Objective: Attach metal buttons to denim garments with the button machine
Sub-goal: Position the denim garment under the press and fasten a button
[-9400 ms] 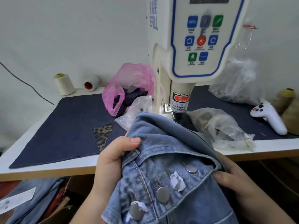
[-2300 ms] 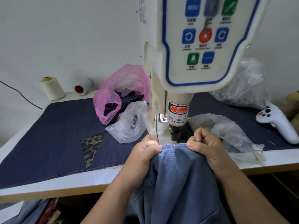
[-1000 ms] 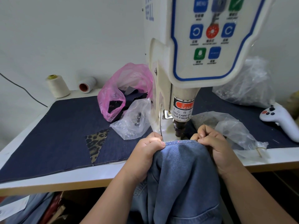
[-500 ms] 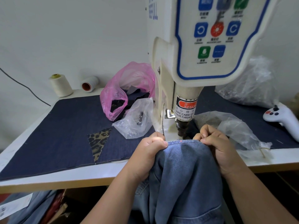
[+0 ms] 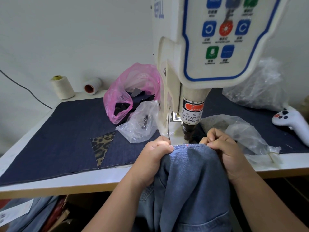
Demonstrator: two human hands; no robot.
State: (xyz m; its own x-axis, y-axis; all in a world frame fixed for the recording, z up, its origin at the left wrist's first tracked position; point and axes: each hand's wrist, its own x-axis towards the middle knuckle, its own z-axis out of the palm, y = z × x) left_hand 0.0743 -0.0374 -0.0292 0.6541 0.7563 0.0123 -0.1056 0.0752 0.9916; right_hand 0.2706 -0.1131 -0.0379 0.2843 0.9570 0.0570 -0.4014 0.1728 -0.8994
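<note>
Left hand (image 5: 154, 154) and right hand (image 5: 224, 148), fingers curled, pinch the denim garment (image 5: 189, 178) edge taut at the desk (image 5: 100, 179) front, apparently just before the button machine (image 5: 197, 64) punch.

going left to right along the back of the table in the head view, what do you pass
Upright cream thread cone → white spool lying on its side → pink plastic bag → button machine → crumpled clear bag by the wall → white controller
</note>
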